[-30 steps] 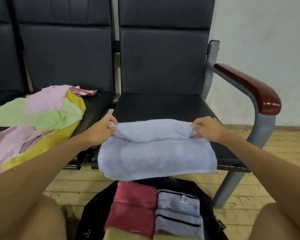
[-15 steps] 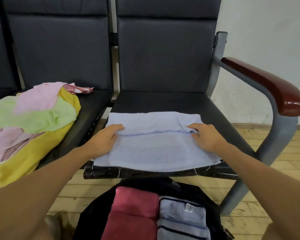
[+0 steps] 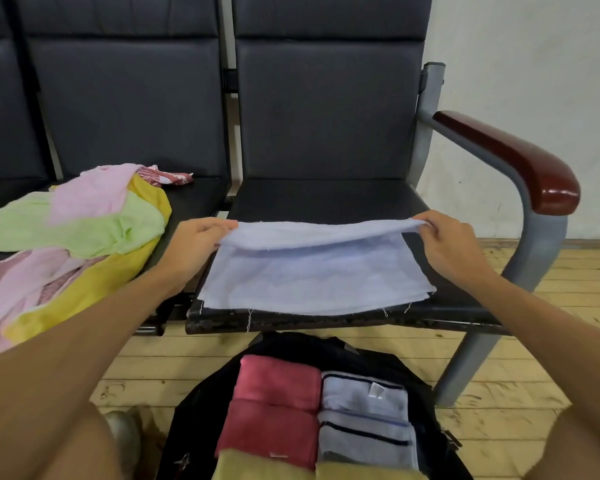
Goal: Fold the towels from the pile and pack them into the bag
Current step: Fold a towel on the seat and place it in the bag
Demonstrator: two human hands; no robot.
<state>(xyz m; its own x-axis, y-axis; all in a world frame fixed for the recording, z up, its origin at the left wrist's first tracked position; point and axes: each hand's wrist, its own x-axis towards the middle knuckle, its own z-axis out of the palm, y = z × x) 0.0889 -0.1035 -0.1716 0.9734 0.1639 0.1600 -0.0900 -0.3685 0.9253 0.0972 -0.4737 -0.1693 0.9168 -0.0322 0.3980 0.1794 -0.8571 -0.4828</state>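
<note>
Head view — blue towel [image 3: 312, 282], long axis left-right, far edge up

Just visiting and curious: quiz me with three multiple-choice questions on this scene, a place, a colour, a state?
1. Where lies the loose pile of pink, green and yellow towels? A the black padded seat on the left; B the floor; C the armrest.
2. Colour of the terry towel being folded? A red; B pale blue; C green.
3. How do the left hand and right hand hold it? A flat; B not touching; C pinching its raised far corners.
Answers: 1A, it covers that seat; 2B, pale blue cloth; 3C, fingers grip both lifted corners.
</note>
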